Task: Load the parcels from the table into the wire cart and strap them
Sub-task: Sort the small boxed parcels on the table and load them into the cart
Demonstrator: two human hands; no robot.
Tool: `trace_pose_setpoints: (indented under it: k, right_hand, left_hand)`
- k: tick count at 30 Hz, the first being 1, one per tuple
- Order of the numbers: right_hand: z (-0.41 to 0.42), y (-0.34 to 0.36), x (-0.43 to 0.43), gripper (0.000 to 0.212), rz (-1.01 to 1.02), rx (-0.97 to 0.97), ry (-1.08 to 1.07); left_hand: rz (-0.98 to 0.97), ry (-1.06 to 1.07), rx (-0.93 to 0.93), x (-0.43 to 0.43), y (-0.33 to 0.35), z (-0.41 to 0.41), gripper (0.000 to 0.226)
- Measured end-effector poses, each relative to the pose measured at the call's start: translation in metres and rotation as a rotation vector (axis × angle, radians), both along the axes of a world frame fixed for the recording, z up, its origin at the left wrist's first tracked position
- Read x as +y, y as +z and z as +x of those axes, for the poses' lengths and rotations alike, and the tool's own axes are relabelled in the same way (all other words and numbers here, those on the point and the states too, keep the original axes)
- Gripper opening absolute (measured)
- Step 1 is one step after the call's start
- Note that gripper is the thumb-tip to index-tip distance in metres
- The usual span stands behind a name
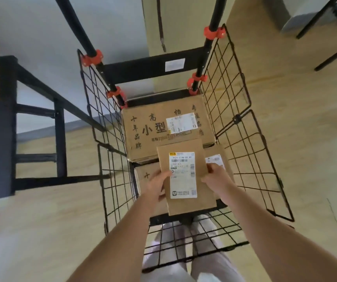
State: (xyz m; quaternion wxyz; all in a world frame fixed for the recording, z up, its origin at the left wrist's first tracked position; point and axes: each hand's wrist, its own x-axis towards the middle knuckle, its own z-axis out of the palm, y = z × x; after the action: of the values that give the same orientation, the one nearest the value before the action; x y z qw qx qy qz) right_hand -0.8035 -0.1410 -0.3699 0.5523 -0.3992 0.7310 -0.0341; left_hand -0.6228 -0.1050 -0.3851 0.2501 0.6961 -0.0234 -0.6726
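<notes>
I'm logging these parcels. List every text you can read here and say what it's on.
"小型", "十年品牌", "高": printed on the large box at the back of the cart.
"9020 1148-00 A9", then "1148": label on the held small parcel.
"十": lower box.
Too blurred: the large box's other characters and shipping label, the right-hand label, the crossbar sticker, all fine print.

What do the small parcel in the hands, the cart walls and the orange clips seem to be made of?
Small parcel: matte brown cardboard, judging by its flat faces and crisp edges. Cart walls: thin black wire grid, probably painted metal. Orange clips: probably moulded plastic, given the bright colour and smooth surface.
</notes>
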Motion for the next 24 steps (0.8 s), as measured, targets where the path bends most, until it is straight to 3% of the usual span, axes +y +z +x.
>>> trace_pose_setpoints:
  k: [8,16,18,24]
  right_hand:
    - [0.002,-0.059,-0.013,0.029,0.136,0.153,0.208]
    - [0.009,-0.095,-0.010,0.040,0.222,0.103,0.287]
    - [0.011,-0.103,-0.008,0.045,0.211,0.094,0.304]
    - [0.006,-0.130,-0.010,0.028,0.079,0.257,0.422]
  left_hand:
    - [0.120,-0.006,0.010,0.011,-0.050,-0.009,0.055]
    - [0.158,0.032,-0.115,0.018,-0.088,-0.006,0.049]
    - [0.172,0.042,-0.119,0.023,-0.099,-0.004,0.044]
    - [0.193,0.031,-0.099,0.022,-0.134,-0.010,0.039]
